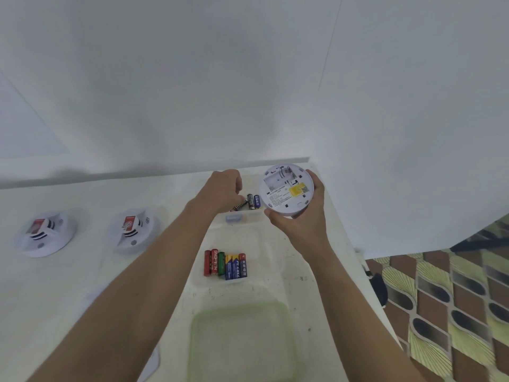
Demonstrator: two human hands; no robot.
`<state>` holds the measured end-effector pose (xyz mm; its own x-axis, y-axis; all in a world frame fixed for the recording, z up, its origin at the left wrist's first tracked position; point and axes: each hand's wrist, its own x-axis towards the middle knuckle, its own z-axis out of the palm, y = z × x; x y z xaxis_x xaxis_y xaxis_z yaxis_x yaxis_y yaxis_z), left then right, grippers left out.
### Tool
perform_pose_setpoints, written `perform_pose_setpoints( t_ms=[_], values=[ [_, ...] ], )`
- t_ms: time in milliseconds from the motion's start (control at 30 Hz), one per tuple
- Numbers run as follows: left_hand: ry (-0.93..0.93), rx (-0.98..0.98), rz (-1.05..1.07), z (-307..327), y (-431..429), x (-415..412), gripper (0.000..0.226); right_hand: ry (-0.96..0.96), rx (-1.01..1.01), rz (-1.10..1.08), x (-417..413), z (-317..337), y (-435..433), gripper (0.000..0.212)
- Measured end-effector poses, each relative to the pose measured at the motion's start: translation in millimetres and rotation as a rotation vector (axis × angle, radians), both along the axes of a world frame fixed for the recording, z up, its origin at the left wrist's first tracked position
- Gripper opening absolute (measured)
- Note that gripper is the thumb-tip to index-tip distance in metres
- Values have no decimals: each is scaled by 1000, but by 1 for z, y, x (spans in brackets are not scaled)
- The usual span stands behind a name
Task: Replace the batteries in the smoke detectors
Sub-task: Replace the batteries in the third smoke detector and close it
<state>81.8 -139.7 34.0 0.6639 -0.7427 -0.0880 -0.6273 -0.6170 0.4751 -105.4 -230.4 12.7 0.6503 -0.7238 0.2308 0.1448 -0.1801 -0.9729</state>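
Gripping the smoke detector right of centre, its bay empty, was the right hand; the left hand curled over far batteries, hold unclear; refilling remained, plus two detectors at frame left

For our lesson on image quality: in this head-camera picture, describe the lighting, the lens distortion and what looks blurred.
Head view: flat, dim, bluish light, faint shadows; the wide-angle lens stretches the floor tiles toward the corner; the green-rimmed lid and far-left detector look soft; the battery row and held detector are sharper.
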Motion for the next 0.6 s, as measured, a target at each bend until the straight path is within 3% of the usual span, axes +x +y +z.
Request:
perform_pose_setpoints(
  t_ms=[167, 300, 400, 600],
  values=[
    [13, 128, -16, -6, -13, 1, 28, 25, -6, -12, 1, -2, -4, 98],
    [24, 121, -12, -7, -13, 3, 18, 43, -26, -11, 2, -5, -7, 96],
    [60, 123, -35, -6, -6, 8, 32, 56, -31, 23, 1, -7, -8, 95],
    [188, -219, 97, 12, 17, 0, 18, 93, -11, 85, -5, -6, -6, 92]
  ],
)
